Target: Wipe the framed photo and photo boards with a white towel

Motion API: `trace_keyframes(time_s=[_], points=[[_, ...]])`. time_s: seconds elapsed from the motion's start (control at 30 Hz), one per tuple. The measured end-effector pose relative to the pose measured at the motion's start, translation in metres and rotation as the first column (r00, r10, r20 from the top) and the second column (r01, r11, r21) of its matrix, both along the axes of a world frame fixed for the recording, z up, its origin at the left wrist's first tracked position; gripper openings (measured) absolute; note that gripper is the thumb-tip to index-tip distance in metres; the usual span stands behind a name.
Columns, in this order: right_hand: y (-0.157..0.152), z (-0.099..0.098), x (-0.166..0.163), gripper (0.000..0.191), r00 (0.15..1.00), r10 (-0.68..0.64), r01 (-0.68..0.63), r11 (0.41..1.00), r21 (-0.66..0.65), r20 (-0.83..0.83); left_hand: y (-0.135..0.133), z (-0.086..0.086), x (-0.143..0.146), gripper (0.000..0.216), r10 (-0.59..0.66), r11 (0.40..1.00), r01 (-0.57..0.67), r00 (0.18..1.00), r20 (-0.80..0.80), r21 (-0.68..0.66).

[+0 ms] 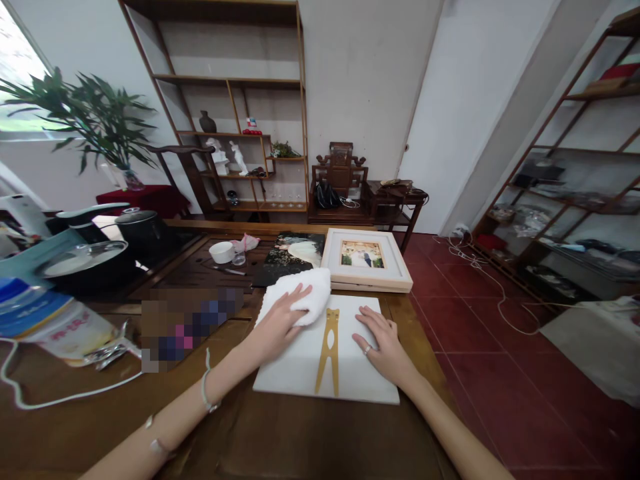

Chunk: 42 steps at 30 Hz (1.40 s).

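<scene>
A white board (300,373) with a gold clothespin-shaped stand (328,357) lies flat on the wooden table (280,440) in front of me. My left hand (278,325) presses a folded white cloth (306,291) onto the board's upper left, fingers stretched flat over it. My right hand (382,342) lies flat and open on the board's right side, a ring on one finger. Just beyond the board sits a white picture frame (367,259) holding a photo, face up.
A dark photo print (290,253), a small white cup (221,251) and pots (90,257) stand farther left on the table. A plastic packet (45,320) and a white cable (60,399) lie at the near left. The table's right edge drops to red tiled floor (500,373).
</scene>
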State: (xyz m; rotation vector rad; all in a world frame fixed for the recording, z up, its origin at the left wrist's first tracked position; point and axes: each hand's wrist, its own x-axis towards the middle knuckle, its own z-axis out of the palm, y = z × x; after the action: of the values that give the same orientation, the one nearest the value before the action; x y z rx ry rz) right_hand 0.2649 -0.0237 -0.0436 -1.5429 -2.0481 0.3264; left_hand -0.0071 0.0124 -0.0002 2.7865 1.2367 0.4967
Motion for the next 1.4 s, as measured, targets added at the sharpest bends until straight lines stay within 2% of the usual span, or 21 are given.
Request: trace_keyframes(time_s=[0.07,0.2,0.3,0.47,0.53,0.63,0.7,0.77,0.83,0.9,1.0,1.07,1.13,1.27,1.4], points=[[0.001,0.001,0.002,0.036,1.000,0.018,-0.018,1.000,-0.015,-0.006,0.003,-0.001,0.005,0.037,-0.041,0.997,0.036,0.996,-0.074,-0.064],[0.004,0.004,0.006,0.038,0.998,0.059,-0.059,0.998,-0.028,-0.027,-0.011,0.006,0.014,0.046,-0.013,0.988,-0.023,0.973,-0.230,-0.154],[0.005,0.005,0.006,0.035,0.998,0.045,-0.047,0.998,-0.032,-0.047,-0.041,0.007,0.021,0.050,-0.026,0.974,-0.056,0.935,-0.353,-0.219],[0.004,0.005,0.003,0.035,0.997,0.029,-0.031,0.999,-0.018,-0.074,-0.106,-0.015,0.027,0.034,-0.083,0.944,-0.093,0.861,-0.502,-0.316],[0.004,0.005,0.002,0.035,0.997,0.029,-0.031,0.999,-0.024,-0.074,-0.119,-0.014,0.026,0.032,-0.118,0.930,-0.093,0.840,-0.529,-0.356],[0.004,0.006,0.003,0.037,0.997,0.031,-0.033,0.999,-0.031,-0.069,-0.109,0.009,0.023,0.042,-0.159,0.908,-0.075,0.848,-0.505,-0.412],[0.003,0.005,0.005,0.037,0.997,0.043,-0.045,0.999,-0.030,-0.066,-0.086,0.025,0.021,0.051,-0.117,0.924,-0.059,0.898,-0.424,-0.379],[0.002,0.005,0.006,0.040,0.997,0.060,-0.062,0.998,-0.025,-0.056,-0.059,0.031,0.018,0.051,-0.071,0.946,-0.058,0.923,-0.377,-0.319],[0.001,0.004,0.006,0.043,0.997,0.074,-0.074,0.997,-0.015,-0.039,-0.034,0.025,0.016,0.047,-0.016,0.970,-0.064,0.947,-0.321,-0.236],[0.000,0.004,0.005,0.046,0.997,0.081,-0.081,0.997,-0.002,-0.019,-0.015,0.011,0.014,0.043,0.019,0.987,-0.056,0.972,-0.236,-0.153],[-0.001,0.004,0.002,0.048,0.997,0.074,-0.074,0.997,0.018,-0.004,-0.002,-0.005,0.012,0.039,0.019,0.996,-0.030,0.992,-0.124,-0.090],[-0.001,0.003,0.001,0.047,0.998,0.066,-0.066,0.998,0.017,-0.005,-0.005,-0.005,0.013,0.038,0.005,0.993,-0.017,0.995,-0.103,-0.116],[-0.001,0.003,0.001,0.047,0.998,0.067,-0.067,0.998,0.010,-0.009,-0.018,0.002,0.017,0.038,-0.014,0.985,-0.009,0.991,-0.134,-0.171],[0.000,0.002,0.002,0.048,0.997,0.071,-0.071,0.997,0.015,-0.013,-0.064,0.017,0.033,0.040,-0.097,0.971,0.033,0.960,-0.262,-0.238],[-0.001,0.003,0.002,0.047,0.997,0.075,-0.075,0.997,0.002,-0.009,-0.107,0.019,0.043,0.032,-0.231,0.933,0.099,0.903,-0.362,-0.346]])
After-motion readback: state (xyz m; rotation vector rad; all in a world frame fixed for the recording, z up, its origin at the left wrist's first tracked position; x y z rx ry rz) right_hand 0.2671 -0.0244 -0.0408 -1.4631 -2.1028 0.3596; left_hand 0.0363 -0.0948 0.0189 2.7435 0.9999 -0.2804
